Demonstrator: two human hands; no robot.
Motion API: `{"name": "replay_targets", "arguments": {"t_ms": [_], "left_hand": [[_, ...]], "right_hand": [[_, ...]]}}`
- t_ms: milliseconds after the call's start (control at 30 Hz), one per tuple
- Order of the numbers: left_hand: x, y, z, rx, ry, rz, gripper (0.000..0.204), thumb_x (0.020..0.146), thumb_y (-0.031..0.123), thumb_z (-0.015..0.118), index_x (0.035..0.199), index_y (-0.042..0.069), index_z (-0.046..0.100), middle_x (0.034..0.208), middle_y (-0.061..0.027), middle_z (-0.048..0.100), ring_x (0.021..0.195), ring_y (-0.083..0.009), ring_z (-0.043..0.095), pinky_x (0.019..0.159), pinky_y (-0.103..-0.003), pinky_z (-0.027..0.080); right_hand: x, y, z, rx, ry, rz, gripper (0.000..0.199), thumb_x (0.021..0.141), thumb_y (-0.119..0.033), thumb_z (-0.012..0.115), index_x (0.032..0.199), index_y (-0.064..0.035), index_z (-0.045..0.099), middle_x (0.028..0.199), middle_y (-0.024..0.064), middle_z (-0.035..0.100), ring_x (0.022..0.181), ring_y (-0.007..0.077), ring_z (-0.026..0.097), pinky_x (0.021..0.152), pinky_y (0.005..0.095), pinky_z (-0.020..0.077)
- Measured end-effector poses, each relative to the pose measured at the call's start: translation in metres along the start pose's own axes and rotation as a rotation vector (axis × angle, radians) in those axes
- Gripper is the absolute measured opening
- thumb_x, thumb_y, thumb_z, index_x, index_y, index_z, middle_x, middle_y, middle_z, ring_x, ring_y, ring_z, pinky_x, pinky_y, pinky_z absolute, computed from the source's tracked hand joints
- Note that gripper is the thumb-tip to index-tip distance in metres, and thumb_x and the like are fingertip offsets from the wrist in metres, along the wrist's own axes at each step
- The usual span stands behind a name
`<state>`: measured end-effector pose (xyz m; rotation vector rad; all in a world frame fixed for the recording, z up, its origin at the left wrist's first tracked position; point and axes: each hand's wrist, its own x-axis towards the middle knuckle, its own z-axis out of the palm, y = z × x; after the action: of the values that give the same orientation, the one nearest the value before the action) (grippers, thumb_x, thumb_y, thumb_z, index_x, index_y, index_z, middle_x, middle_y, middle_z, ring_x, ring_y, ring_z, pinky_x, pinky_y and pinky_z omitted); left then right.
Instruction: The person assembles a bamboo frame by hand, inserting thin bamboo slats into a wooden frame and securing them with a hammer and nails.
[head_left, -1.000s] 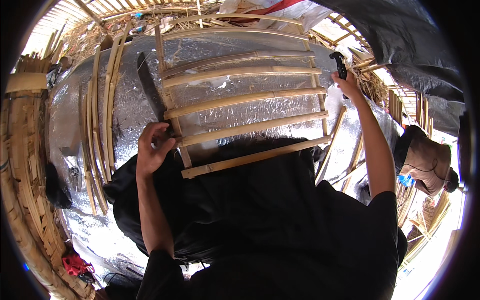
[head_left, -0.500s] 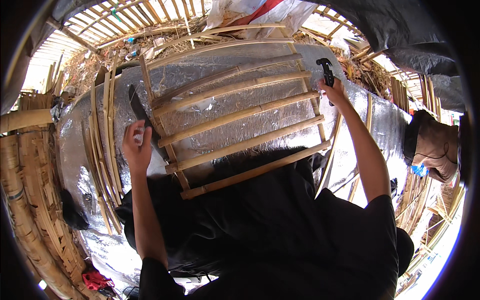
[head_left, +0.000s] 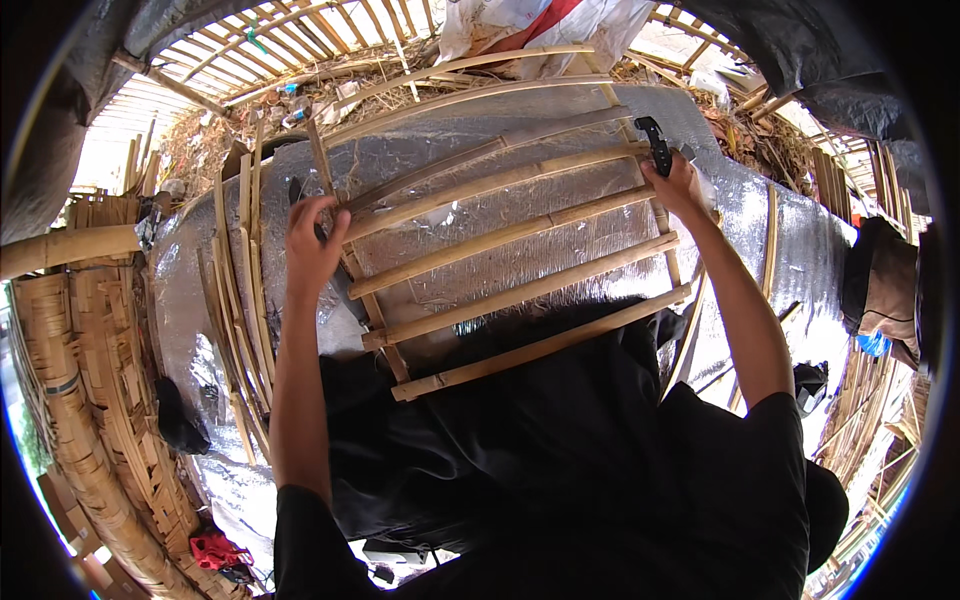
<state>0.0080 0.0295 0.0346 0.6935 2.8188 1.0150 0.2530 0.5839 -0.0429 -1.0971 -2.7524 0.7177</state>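
A ladder-like bamboo frame [head_left: 510, 225] with several slats lies over my lap and the silver sheet. My left hand [head_left: 315, 245] has curled fingers and thumb at the frame's left rail, around the end of an upper slat. Beneath that hand, partly hidden, lies a long dark-handled blade [head_left: 345, 290] that looks like a machete, along the rail's outer side. My right hand [head_left: 682, 190] is closed around a black claw hammer [head_left: 654, 145], head pointing up and away, beside the frame's right rail.
Loose bamboo strips [head_left: 235, 290] lie to the left on the reflective silver sheet [head_left: 800, 250]. A thick bamboo bundle [head_left: 60, 370] stands at the far left. White and red sacks [head_left: 560, 35] and dry litter are at the back. A brown bag [head_left: 890, 285] sits at the right.
My left hand has moved up and right from beside the blade to the frame's left rail, its fingers closing. The hammer hand has come slightly down, nearer the right rail. The view has shifted.
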Motion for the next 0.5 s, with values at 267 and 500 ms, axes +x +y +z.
{"name": "replay_targets", "arguments": {"t_ms": [267,500], "left_hand": [[0.065,-0.007,0.000,0.305,-0.253,0.190,0.040,0.081,0.031,0.085,0.112,0.008,0.073,0.103,-0.0111,0.070,0.095,-0.0289,0.070,0.085,-0.041,0.055],[0.069,-0.020,0.015,0.228,0.025,0.198,0.036,0.087,0.033,0.081,0.115,0.012,0.073,0.103,-0.0096,0.072,0.088,-0.0266,0.072,0.077,-0.040,0.057]], "right_hand": [[-0.019,-0.029,-0.008,0.002,0.042,-0.050,0.043,0.090,-0.036,0.072,0.116,-0.0026,0.063,0.108,0.0244,0.069,0.106,0.0431,0.066,0.090,0.0506,0.0517],[-0.017,-0.003,0.002,-0.008,0.205,-0.186,0.041,0.091,-0.036,0.074,0.113,-0.0032,0.063,0.094,0.0193,0.069,0.088,0.0381,0.068,0.078,0.0487,0.0526]]}}
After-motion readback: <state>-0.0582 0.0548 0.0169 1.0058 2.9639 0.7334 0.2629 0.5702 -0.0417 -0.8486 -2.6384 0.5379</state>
